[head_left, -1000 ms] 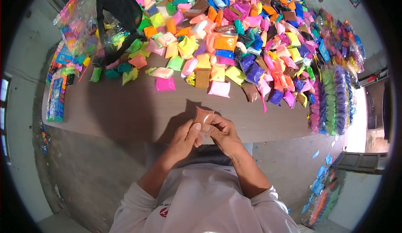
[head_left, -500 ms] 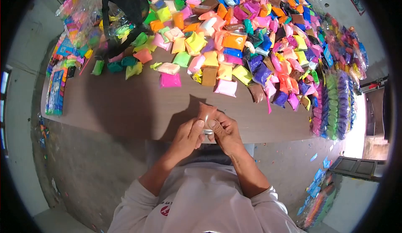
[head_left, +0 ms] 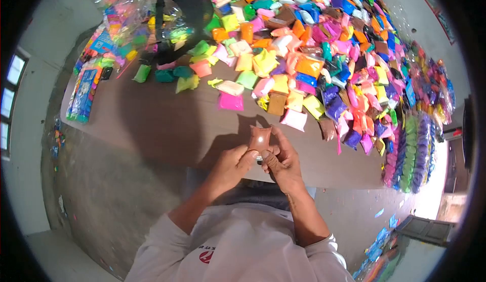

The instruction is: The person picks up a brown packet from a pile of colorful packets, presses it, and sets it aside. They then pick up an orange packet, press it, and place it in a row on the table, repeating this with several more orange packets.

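A small shiny plastic packet [head_left: 259,139] with soft brown filling is held up over the table's near edge, its crimped end pointing away from me. My left hand [head_left: 232,166] pinches its lower left side between thumb and fingers. On the opposite side, my right hand [head_left: 284,164] grips the lower right corner with the thumb, its index finger stretched up along the packet's edge. Between the thumbs a pale, glossy bit shows at the packet's bottom end; I cannot make out what it is. Beyond my hands lies a magenta packet [head_left: 231,101], nearest in the big pile.
A pile of many-coloured packets [head_left: 304,69] covers the far side of the brown table [head_left: 167,125]. Long filled sleeves [head_left: 409,155] stand at the right end, boxed sets [head_left: 81,97] at the left. A black strap-like object [head_left: 185,18] hangs at the upper left.
The view has swung, so the table sits further right and tilted. The packet now shows its broad shiny face, and my right index finger has lifted up along its edge.
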{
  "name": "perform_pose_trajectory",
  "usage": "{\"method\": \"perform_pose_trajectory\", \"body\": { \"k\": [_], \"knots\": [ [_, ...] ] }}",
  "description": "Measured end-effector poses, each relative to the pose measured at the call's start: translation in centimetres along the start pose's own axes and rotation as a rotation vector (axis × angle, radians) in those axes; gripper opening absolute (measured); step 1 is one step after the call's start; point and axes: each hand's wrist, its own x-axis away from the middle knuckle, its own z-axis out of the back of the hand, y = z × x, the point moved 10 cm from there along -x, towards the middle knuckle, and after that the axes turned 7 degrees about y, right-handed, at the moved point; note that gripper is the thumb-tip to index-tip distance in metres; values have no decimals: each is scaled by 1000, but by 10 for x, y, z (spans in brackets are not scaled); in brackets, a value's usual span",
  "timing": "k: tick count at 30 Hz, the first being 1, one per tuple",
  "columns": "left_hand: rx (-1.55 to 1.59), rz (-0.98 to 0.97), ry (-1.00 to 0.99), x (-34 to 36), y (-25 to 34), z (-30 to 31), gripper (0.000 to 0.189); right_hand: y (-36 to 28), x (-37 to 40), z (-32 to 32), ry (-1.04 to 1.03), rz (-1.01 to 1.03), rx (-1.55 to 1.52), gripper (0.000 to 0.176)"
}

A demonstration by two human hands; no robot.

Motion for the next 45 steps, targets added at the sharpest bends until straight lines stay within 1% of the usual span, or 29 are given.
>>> {"method": "perform_pose_trajectory", "body": {
  "k": [2, 3, 5, 6, 7, 8, 9, 11, 12, 14, 15, 17, 18, 20, 21, 23, 27, 29, 30, 32, 33, 35, 36, 38, 41, 42, 44, 45],
  "knots": [
    [-378, -219, 148, 0, 16, 37, 29, -2, -9, -17, -41, 4, 54, 63],
    [-381, -220, 165, -1, 14, 52, 29, 1, -15, -29, -75, -5, 29, 64],
    [-500, -314, 354, 4, 22, 95, 32, 2, -29, -53, -123, -8, 3, 65],
    [-502, -317, 370, 6, 22, 111, 32, 1, -35, -67, -144, 5, 86, 64],
    [-537, -246, 464, 8, 18, 136, 33, 2, -41, -81, -163, 19, 168, 64],
    [-570, -173, 555, 11, 13, 158, 33, 15, -53, -89, -124, 136, 233, 59],
    [-570, -176, 569, 12, 11, 170, 33, 30, -64, -101, -135, 143, 234, 59],
    [-502, -230, 715, 17, 10, 196, 30, 31, -76, -127, -160, 334, 369, 50],
    [-500, -233, 726, 15, 8, 199, 30, 24, -78, -136, -168, 342, 370, 50],
    [-555, -302, 775, 14, 11, 198, 30, -16, -67, -154, -63, 654, 772, 46],
    [-552, -304, 788, 11, 12, 198, 30, -22, -65, -159, -73, 665, 772, 46],
    [-667, -311, 833, 8, 17, 197, 31, -26, -64, -167, -73, 691, 972, 48],
    [-665, -308, 843, 6, 17, 200, 31, -27, -67, -169, -82, 697, 973, 48],
    [-649, -244, 835, 1, 11, 206, 31, -47, -55, -177, -28, 983, 951, 47],
    [-646, -242, 840, 1, 9, 209, 31, -46, -59, -181, -34, 985, 952, 47],
    [-618, -329, 863, 3, 11, 211, 35, -38, -66, -191, -146, 975, 867, 46],
    [-666, -382, 868, 6, 11, 209, 35, -30, -85, -214, -160, 1017, 832, 44],
    [-602, -418, 900, 9, 11, 210, 34, -26, -93, -226, -126, 992, 880, 45],
    [-601, -421, 901, 10, 12, 209, 34, -27, -95, -232, -126, 994, 880, 45],
    [-600, -300, 852, 7, 6, 209, 32, -29, -98, -242, -144, 986, 904, 44],
    [-603, -303, 851, 8, 7, 208, 32, -30, -99, -244, -141, 988, 902, 44],
    [-653, -412, 841, 10, 15, 199, 32, -29, -100, -245, -141, 1000, 906, 45],
    [-655, -417, 841, 10, 15, 198, 32, -30, -99, -243, -137, 1003, 903, 45],
    [-715, -478, 829, 11, 18, 192, 30, -32, -94, -239, -152, 1040, 867, 40],
    [-765, -454, 821, 11, 18, 187, 28, -25, -96, -240, -198, 992, 863, 39],
    [-761, -474, 802, 11, 17, 185, 28, -23, -98, -239, -171, 992, 871, 39],
    [-730, -467, 849, 10, 13, 189, 26, -11, -107, -246, -312, 928, 826, 33],
    [-744, -429, 842, 9, 17, 186, 24, -15, -107, -244, -275, 976, 751, 30]
  ]
}}
